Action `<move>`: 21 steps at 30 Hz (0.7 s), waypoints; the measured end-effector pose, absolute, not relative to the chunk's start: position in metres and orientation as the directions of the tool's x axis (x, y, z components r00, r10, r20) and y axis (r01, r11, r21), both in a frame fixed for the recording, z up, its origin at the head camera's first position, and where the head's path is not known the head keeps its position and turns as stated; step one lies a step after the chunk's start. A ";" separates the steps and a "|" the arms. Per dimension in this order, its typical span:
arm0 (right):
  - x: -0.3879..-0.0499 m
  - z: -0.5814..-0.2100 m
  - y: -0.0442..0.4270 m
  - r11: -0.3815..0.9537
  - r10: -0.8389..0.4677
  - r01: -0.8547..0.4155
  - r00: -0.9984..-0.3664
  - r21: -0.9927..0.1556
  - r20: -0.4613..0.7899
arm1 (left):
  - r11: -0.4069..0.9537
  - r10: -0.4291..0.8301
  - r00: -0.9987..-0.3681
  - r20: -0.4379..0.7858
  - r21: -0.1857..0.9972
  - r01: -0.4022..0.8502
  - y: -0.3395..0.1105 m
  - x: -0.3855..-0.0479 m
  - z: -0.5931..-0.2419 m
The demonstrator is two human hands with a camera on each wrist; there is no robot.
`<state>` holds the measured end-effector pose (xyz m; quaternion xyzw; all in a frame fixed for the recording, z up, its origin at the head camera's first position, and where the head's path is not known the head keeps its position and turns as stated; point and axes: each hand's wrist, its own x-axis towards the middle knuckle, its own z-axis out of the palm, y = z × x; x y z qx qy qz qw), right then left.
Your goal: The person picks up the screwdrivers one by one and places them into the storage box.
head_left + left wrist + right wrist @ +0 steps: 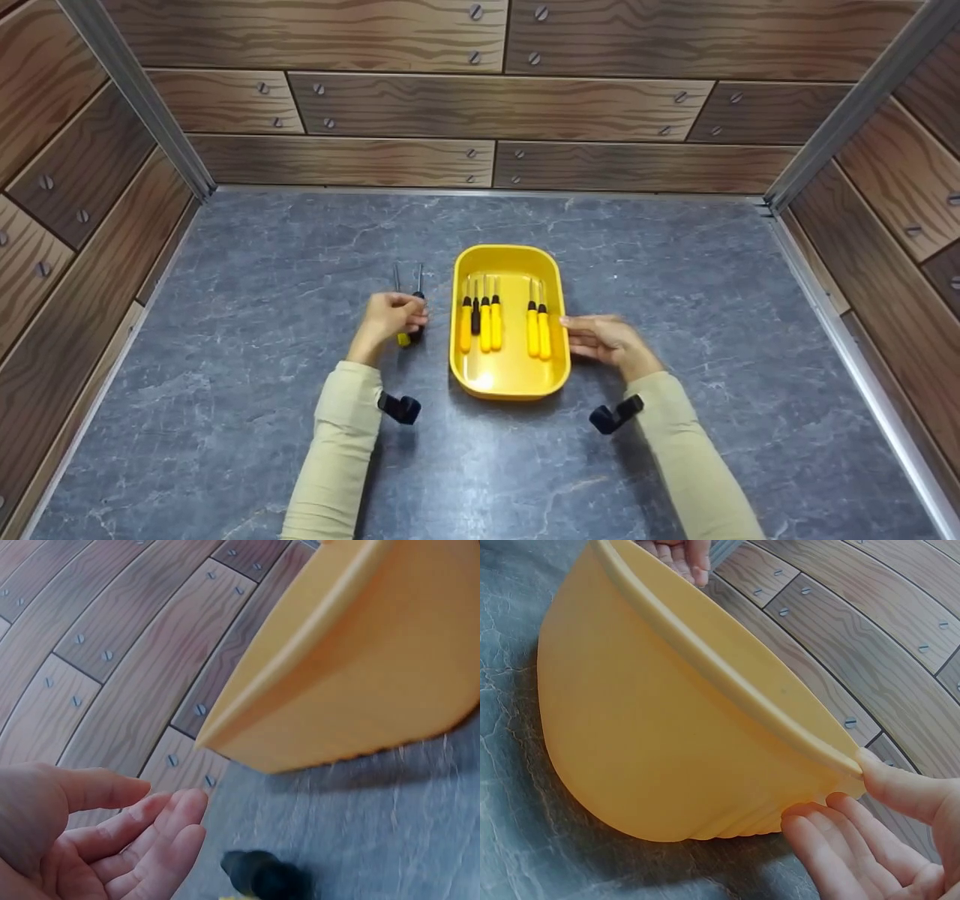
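Observation:
A yellow plastic bin stands on the floor with several small screwdrivers in it. One group, yellow-handled with one black-handled, lies along the left side; two yellow-handled ones lie at the right. My right hand holds the bin's right side, thumb at the rim and fingers against the outer wall. Left of the bin, my left hand hovers over two screwdrivers, one with a black handle, the other showing a yellow handle end. Nothing shows between its relaxed fingers.
The grey marbled surface extends around the bin. Wood-patterned panels wall it at the back and both sides, with metal profiles at the corners. A black wrist camera sits on my left sleeve, and another on the right.

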<state>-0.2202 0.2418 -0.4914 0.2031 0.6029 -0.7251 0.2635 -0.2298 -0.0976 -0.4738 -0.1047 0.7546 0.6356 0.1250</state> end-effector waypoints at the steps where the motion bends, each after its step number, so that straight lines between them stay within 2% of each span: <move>1: -0.220 -0.492 0.242 -0.132 -0.142 0.626 -0.779 -0.768 -0.611 | 0.172 -0.001 -0.947 -0.321 0.933 -0.316 -0.099 -0.229 -0.475; 15: -0.225 -0.487 0.242 -0.091 -0.142 0.644 -0.763 -0.759 -0.630 | 0.290 -0.107 -0.936 -0.335 0.890 -0.351 -0.120 -0.229 -0.492; 21: -0.228 -0.484 0.243 -0.020 -0.124 0.640 -0.763 -0.768 -0.634 | 0.301 -0.129 -0.928 -0.349 0.878 -0.372 -0.123 -0.229 -0.496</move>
